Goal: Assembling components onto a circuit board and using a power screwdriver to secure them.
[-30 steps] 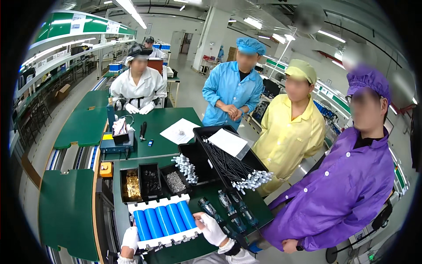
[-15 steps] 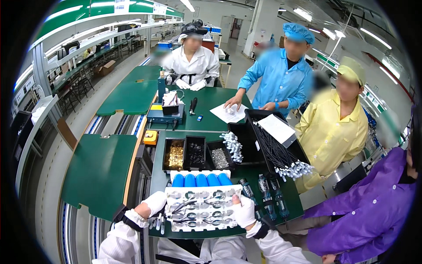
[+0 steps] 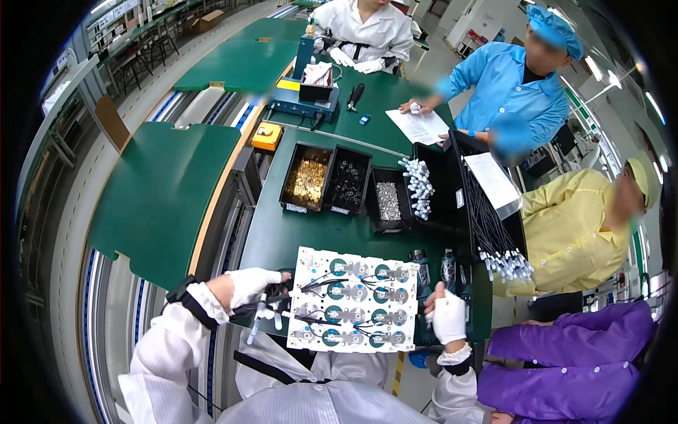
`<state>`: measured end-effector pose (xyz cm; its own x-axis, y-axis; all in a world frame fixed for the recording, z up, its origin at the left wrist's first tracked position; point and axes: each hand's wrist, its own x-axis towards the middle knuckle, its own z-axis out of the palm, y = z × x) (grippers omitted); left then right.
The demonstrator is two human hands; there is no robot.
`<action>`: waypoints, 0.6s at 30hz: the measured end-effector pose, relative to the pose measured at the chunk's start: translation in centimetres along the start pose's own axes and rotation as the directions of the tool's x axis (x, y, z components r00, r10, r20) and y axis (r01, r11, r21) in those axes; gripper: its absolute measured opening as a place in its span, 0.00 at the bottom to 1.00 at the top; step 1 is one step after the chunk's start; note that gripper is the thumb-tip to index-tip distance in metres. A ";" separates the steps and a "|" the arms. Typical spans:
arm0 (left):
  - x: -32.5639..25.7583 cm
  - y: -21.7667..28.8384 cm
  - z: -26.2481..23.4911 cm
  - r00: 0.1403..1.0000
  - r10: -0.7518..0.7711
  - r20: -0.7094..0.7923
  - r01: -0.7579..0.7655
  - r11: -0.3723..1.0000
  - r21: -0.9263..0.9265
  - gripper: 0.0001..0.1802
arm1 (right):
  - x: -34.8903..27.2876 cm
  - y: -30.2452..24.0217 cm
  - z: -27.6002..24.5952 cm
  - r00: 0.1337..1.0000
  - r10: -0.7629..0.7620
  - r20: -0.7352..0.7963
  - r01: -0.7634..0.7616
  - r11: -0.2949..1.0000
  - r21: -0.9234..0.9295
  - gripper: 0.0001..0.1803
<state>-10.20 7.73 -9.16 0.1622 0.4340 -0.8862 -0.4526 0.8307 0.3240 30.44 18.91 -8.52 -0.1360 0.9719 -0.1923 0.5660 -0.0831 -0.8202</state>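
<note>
A white panel (image 3: 353,304) with rows of round openings, metal tabs and black wires lies face up at the table's front edge. My left hand (image 3: 256,288), in a white glove with bare fingertips, is closed around black cables beside the panel's left edge. White-and-clear connectors (image 3: 263,313) on those cables hang below the fingers. My right hand (image 3: 447,316), gloved the same way, is just off the panel's right edge. Its fingers are curled in, and nothing shows in them. Dark power screwdrivers (image 3: 448,267) lie beyond it, partly hidden.
Black bins hold gold parts (image 3: 308,180), black parts (image 3: 348,181) and silver parts (image 3: 388,201). A larger black bin (image 3: 460,199) of black cables stands right. A blue device (image 3: 304,104) and a yellow box (image 3: 267,136) are farther back. Co-workers (image 3: 512,92) stand around the table.
The panel has tipped back flat, hiding the blue cylinders seen behind it. My right hand has come off its edge; my left hand has taken hold of cables. The view has tilted down.
</note>
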 end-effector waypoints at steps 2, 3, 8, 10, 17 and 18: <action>-2.0 1.8 -1.3 0.989 -0.142 -0.033 0.146 0.978 0.148 0.17 | 0.3 2.5 -3.1 0.906 -0.293 -0.305 -0.038 0.661 -0.749 0.25; -1.2 2.5 -3.2 0.986 -0.166 0.016 0.157 0.957 0.245 0.17 | 0.1 4.8 -4.9 0.907 -0.245 -0.341 -0.164 0.540 -0.825 0.24; 1.3 4.8 -12.2 0.981 -0.176 0.075 0.056 0.639 0.768 0.12 | 1.5 12.8 -7.8 0.934 0.140 -0.329 -0.356 0.432 -0.829 0.35; 0.8 7.6 -11.2 0.991 -0.097 0.090 -0.013 0.606 0.796 0.12 | 1.9 13.9 -9.2 0.954 0.175 -0.245 -0.300 0.618 -0.727 0.36; -3.0 12.6 -8.6 0.816 0.578 -0.012 0.044 -0.042 0.998 0.24 | -3.7 15.7 -14.8 0.848 0.469 0.249 -0.531 0.747 0.401 0.14; -3.6 12.3 -8.8 0.642 0.766 -0.002 -0.039 0.036 0.999 0.23 | -5.7 14.4 -14.1 0.863 0.448 0.233 -0.500 0.691 0.522 0.15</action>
<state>-24.10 13.32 -4.93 -0.2448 0.9146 -0.3219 0.8531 0.3609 0.3767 50.87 15.26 -11.63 -0.0529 0.7503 -0.6590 0.0348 -0.6582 -0.7521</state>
